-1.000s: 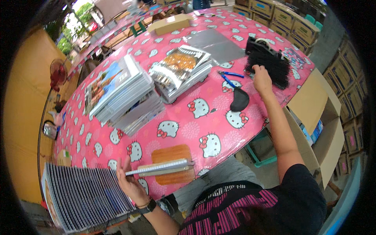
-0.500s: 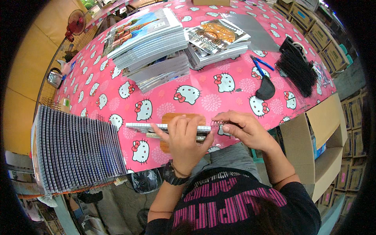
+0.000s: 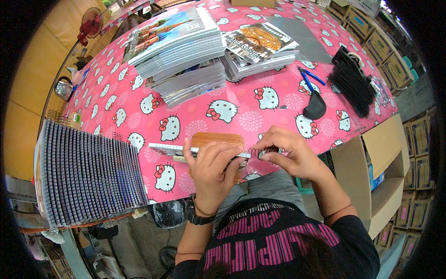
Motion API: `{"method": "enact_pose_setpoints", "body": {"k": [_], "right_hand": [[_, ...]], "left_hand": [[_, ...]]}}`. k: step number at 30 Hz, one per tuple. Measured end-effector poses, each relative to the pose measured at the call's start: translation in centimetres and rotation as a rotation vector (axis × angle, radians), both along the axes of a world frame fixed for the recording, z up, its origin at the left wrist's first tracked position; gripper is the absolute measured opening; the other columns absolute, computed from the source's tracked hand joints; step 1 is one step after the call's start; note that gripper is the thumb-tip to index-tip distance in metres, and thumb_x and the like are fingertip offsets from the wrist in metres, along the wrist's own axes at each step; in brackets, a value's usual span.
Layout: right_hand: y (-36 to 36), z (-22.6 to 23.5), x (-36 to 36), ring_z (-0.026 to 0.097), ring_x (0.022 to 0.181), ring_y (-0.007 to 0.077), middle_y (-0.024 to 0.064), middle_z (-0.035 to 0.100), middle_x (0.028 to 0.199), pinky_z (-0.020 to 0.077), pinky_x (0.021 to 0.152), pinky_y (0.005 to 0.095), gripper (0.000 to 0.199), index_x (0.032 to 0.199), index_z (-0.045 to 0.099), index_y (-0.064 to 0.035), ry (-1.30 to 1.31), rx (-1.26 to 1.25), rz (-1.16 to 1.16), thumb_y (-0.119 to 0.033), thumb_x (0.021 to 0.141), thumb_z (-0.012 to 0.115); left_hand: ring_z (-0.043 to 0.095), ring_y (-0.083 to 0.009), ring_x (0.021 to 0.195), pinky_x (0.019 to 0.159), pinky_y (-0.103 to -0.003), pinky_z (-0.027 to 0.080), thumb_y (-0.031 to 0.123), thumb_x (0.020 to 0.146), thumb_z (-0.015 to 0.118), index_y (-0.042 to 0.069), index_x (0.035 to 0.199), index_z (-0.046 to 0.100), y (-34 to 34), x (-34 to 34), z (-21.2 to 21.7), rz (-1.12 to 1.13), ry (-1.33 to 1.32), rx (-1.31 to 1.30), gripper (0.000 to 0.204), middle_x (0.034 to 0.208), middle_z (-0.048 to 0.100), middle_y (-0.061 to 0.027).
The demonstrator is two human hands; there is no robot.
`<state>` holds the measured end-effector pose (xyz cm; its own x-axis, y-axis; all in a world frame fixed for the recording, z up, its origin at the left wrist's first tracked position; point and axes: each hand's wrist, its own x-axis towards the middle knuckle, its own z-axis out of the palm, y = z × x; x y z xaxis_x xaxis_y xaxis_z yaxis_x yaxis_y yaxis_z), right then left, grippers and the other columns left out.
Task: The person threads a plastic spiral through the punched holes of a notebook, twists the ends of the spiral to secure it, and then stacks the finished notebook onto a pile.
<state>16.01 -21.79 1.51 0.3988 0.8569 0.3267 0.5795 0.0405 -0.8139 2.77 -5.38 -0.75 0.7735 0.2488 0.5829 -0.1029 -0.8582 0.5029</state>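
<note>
A thin notebook (image 3: 168, 149) stands on its long edge, its punched side facing up. My left hand (image 3: 210, 173) is closed around it, fingers over the far side and thumb near its right end. At that right end my right hand (image 3: 293, 152) pinches a dark spiral binding coil (image 3: 269, 150) between thumb and fingers. The coil's front loops meet the notebook's right corner; how many holes it passes through is hidden by my fingers. Beneath the notebook lies a brown wooden board (image 3: 218, 139), partly covered by my left hand.
Many coil-bound notebooks (image 3: 88, 176) lean in a row at the left. Farther back are a tall stack of books (image 3: 179, 65) and a lower stack of books (image 3: 260, 44). Blue-handled pliers (image 3: 315, 102) and a heap of black coils (image 3: 353, 86) lie right. An open cardboard box (image 3: 348, 174) stands near my right arm.
My right hand has shifted slightly, its fingers now at the notebook's right corner with the coil's loops against it. My left hand has slid slightly left along the notebook.
</note>
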Motion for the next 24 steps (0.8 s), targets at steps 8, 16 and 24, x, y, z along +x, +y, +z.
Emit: {"method": "enact_pose_setpoints", "body": {"k": [8,16,24], "right_hand": [[0.1,0.1,0.1,0.055,0.085,0.0301,0.0114,0.054,0.087,0.0462,0.073,0.0377,0.027,0.098,0.060,-0.0040,-0.237,0.035,-0.001,0.002,0.072,0.063],[0.1,0.0,0.2,0.058,0.082,0.0304,0.0131,0.057,0.085,0.0466,0.073,0.0380,0.021,0.101,0.059,-0.0019,0.053,-0.091,0.088,-0.005,0.081,0.061],[0.3,-0.1,0.3,0.061,0.083,0.0253,0.0138,0.062,0.091,0.0473,0.071,0.0341,0.029,0.115,0.057,-0.0032,-0.017,-0.206,0.058,-0.013,0.087,0.058]], "left_hand": [[0.059,-0.0186,0.090,0.105,-0.045,0.018,0.010,0.069,0.074,0.014,0.088,0.064,-0.2,0.3,0.2,-0.005,-0.043,-0.032,0.022,0.089,0.065,0.0003],[0.060,-0.0184,0.098,0.107,-0.052,0.012,0.013,0.070,0.075,0.016,0.086,0.065,0.1,0.4,-0.9,-0.009,-0.113,0.016,0.019,0.094,0.065,0.0031],[0.059,-0.0169,0.091,0.106,-0.055,0.013,0.014,0.070,0.074,0.018,0.094,0.064,-0.6,0.7,-0.1,-0.020,-0.051,0.022,0.027,0.091,0.063,0.0030]]}}
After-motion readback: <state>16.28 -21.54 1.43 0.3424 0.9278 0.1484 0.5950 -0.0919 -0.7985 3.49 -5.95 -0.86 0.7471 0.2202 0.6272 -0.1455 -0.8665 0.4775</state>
